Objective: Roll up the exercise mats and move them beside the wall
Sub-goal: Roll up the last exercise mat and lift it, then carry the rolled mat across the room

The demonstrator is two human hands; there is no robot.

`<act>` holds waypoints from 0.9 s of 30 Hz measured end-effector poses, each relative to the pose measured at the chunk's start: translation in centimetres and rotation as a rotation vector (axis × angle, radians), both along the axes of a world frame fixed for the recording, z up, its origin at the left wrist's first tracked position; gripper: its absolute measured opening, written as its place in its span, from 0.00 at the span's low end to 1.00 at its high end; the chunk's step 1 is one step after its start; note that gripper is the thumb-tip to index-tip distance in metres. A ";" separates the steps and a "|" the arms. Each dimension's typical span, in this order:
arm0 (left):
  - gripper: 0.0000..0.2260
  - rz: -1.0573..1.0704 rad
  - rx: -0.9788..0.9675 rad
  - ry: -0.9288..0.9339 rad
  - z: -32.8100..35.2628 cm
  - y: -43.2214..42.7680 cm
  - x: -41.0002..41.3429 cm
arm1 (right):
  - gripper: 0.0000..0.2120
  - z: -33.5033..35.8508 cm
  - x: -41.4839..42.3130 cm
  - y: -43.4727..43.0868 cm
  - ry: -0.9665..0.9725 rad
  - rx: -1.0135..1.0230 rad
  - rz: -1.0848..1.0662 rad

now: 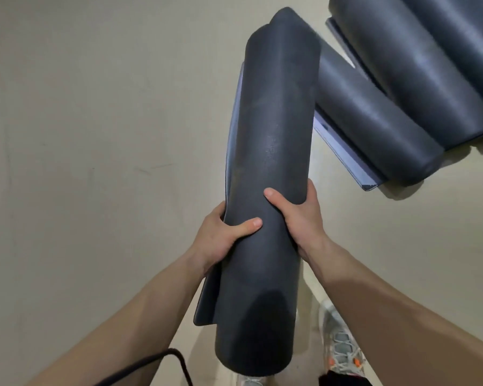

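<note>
Beige floor spreads beneath a dark grey rolled foam exercise mat [271, 162], held above it with left hand [223, 235] and right hand [300, 218] both clasped round its lower half, while other rolled dark grey mats [374, 121] lie to its right.

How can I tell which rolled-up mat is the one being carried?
Look at the pale beige floor, where other dark grey rolled mats lie at the upper right. In the middle, one dark grey rolled exercise mat is lifted, pointing away. Only this one is gripped by the left hand and right hand.
</note>
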State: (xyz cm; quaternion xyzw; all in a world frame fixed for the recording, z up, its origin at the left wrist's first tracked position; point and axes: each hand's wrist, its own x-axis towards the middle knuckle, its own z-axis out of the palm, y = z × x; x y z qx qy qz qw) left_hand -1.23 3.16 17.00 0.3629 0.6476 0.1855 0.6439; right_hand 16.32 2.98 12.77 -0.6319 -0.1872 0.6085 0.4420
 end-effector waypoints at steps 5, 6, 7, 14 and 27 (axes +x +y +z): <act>0.24 -0.123 0.008 -0.035 12.1 2.2 7.9 | 0.35 12.0 7.7 0.2 -0.021 0.020 -0.130; 0.24 -0.140 0.009 -0.044 13.5 2.2 9.3 | 0.34 13.5 9.1 0.0 -0.040 0.024 -0.150; 0.25 -0.166 0.011 -0.050 15.4 2.3 11.3 | 0.34 15.4 11.0 -0.4 -0.063 0.031 -0.188; 0.23 -0.447 0.003 -0.110 25.1 -0.6 30.0 | 0.36 26.0 28.5 -7.9 -0.118 0.010 -0.458; 0.26 -1.005 -0.088 -0.124 28.4 -23.5 67.2 | 0.33 31.0 59.5 -38.4 -0.212 -0.101 -0.986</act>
